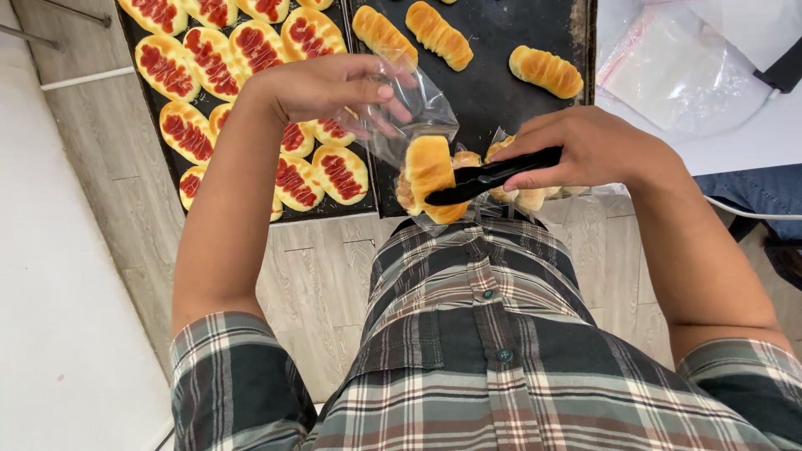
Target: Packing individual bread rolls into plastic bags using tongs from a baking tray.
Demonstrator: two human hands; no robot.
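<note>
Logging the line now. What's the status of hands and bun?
Left hand holds clear bag open. Right hand grips black tongs, clamped on bun at bag mouth. Nothing in the way.

Dark baking trays [501,33], ridged rolls [547,71], red-striped buns [167,68]

Left tray [150,79] of red-striped buns [251,50] cut by top edge; topmost buns only partly seen. Several buns under left hand [334,88] and forearm hidden. Dark tray [501,50] at upper centre cut at top; near edge hidden behind hands. Clear bag [409,108] blurred, its opening hard to trace. Tips of black tongs [493,175] hidden behind ridged roll [430,175]. Bagged rolls [526,196] mostly covered by right hand [585,146]. Clear plastic [677,67] upper right, contents indistinct. Blue cloth [752,188] and dark object [789,67] cut by right edge.
</note>
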